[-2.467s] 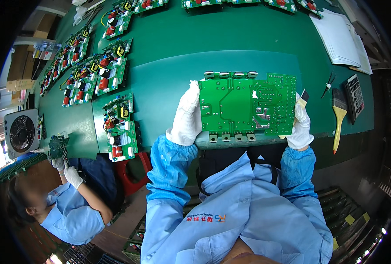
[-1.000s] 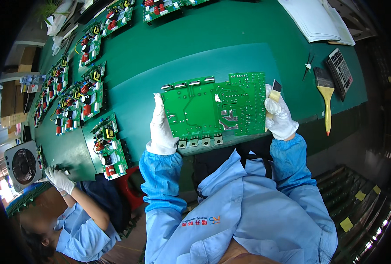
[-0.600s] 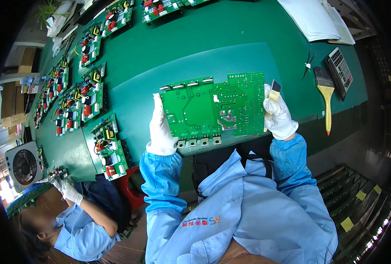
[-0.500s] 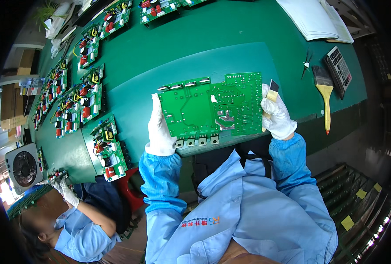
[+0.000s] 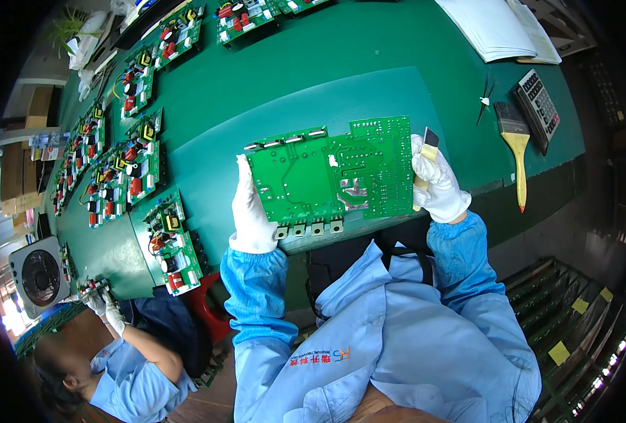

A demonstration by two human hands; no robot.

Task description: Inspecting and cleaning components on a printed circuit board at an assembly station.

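A green circuit board [image 5: 306,176] is held up over the front edge of the table, its soldered side facing me. My left hand [image 5: 252,208], in a white glove, grips the board's left edge, with the thumb pointing up along it. White-gloved too, my right hand [image 5: 440,187] holds the right edge. Between its fingers is also a slim brush-like tool [image 5: 431,141] with a flat black tip and a pale yellowish body; its exact kind is unclear. Metal-tabbed parts [image 5: 318,228] stick out along the board's lower edge. The components on its far side are mostly hidden.
Several populated circuit boards [image 5: 175,247] stand on the green table [image 5: 277,84] at left and back. At right lie a paintbrush [image 5: 516,148], a calculator [image 5: 538,106], black tweezers [image 5: 485,100] and papers [image 5: 485,32]. A co-worker [image 5: 136,366] handles parts at lower left, near a fan [image 5: 39,275].
The view has shifted slightly, and the board sits a little further left in it. Both hands keep the same hold. The co-worker's hands have moved a little.
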